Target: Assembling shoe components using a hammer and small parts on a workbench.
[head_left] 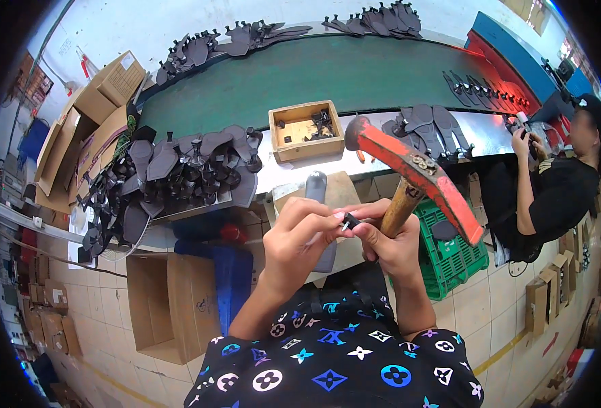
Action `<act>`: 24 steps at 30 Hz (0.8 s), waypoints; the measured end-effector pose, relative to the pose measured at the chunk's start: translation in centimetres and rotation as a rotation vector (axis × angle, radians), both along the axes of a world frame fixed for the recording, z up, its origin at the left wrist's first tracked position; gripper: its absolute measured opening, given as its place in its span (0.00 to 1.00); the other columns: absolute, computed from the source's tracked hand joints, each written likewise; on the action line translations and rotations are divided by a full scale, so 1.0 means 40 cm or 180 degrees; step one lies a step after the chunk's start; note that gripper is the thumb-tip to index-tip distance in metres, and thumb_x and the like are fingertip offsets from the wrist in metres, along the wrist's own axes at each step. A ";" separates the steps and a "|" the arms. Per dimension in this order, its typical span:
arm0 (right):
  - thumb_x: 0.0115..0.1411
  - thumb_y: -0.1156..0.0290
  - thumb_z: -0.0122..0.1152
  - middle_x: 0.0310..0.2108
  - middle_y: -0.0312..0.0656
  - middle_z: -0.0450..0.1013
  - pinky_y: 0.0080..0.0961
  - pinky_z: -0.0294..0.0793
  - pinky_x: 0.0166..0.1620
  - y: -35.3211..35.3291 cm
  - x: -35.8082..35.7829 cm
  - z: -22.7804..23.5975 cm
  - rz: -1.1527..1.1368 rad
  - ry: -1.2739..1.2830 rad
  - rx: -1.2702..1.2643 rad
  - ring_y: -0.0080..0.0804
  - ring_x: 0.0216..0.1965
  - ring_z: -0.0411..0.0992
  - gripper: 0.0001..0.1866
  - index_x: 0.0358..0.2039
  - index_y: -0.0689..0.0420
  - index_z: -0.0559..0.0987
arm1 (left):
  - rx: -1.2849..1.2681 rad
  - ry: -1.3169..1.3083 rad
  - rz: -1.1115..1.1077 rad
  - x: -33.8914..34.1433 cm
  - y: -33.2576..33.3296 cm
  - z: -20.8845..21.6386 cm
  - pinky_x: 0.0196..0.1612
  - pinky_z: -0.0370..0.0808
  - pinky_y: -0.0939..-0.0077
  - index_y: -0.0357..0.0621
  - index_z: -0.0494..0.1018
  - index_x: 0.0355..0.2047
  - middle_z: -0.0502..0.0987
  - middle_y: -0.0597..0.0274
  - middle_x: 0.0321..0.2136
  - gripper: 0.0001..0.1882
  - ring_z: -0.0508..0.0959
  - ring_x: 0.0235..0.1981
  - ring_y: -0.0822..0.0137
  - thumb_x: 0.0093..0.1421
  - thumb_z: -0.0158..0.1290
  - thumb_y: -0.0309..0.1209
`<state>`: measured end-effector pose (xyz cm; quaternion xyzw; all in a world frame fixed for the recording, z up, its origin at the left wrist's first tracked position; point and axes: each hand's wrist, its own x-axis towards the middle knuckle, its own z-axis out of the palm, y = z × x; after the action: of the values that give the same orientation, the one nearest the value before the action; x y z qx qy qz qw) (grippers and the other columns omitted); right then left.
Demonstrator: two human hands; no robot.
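Between the fingertips of both hands is a small black heel tip [350, 219] with a short metal pin. My left hand [294, 234] pinches it from the left, fingers curled. My right hand [397, 248] meets it with thumb and finger while also gripping a hammer [401, 204]. The hammer has a worn red head and a wooden handle, and its head rises above the right hand. Just behind my fingers, a dark grey shoe sole [316, 185] lies on a pale board [345, 190], partly hidden by the hands.
A wooden box [307, 153] holds small black pieces. Heeled soles [198, 160] pile up on the left; more soles [433, 126] lie right. A green conveyor belt [314, 75] runs behind. A green crate [450, 255], a cardboard box [175, 306] and a co-worker [552, 190] are nearby.
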<state>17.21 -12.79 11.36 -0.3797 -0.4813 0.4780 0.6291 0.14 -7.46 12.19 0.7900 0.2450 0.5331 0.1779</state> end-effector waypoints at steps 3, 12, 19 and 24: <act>0.60 0.73 0.67 0.35 0.46 0.78 0.12 0.62 0.17 0.024 0.003 -0.026 -0.0071 -0.0079 -0.0020 0.14 0.16 0.66 0.09 0.38 0.63 0.78 | -0.0490 -0.0048 -0.0161 -0.016 0.038 -0.038 0.33 0.75 0.74 0.40 0.78 0.35 0.77 0.60 0.29 0.16 0.78 0.31 0.64 0.45 0.69 0.22; 0.62 0.66 0.66 0.19 0.28 0.65 0.14 0.57 0.17 0.186 0.015 -0.120 0.0415 0.0188 -0.0669 0.13 0.14 0.60 0.12 0.37 0.60 0.75 | -0.0727 0.0535 0.0230 0.000 0.327 -0.325 0.40 0.77 0.69 0.37 0.76 0.44 0.80 0.52 0.37 0.19 0.80 0.37 0.55 0.52 0.63 0.27; 0.60 0.63 0.69 0.17 0.27 0.65 0.13 0.55 0.15 0.230 0.036 -0.232 -0.0038 -0.0320 -0.0977 0.13 0.12 0.59 0.14 0.36 0.59 0.76 | -0.1756 0.0575 -0.0121 -0.001 0.261 -0.300 0.38 0.76 0.70 0.40 0.81 0.37 0.82 0.52 0.29 0.12 0.82 0.31 0.64 0.53 0.65 0.30; 0.58 0.66 0.70 0.18 0.30 0.68 0.21 0.62 0.19 0.261 0.029 -0.234 -0.0094 -0.0909 -0.1104 0.17 0.16 0.63 0.14 0.34 0.63 0.78 | -0.2167 0.0615 0.0243 -0.007 0.218 -0.310 0.40 0.76 0.69 0.44 0.82 0.42 0.83 0.50 0.33 0.16 0.82 0.33 0.61 0.52 0.65 0.31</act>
<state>18.35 -2.36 1.99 -0.5530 -0.4704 0.4857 0.4869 -0.12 1.24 -0.22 0.7225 0.4536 0.3501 0.3869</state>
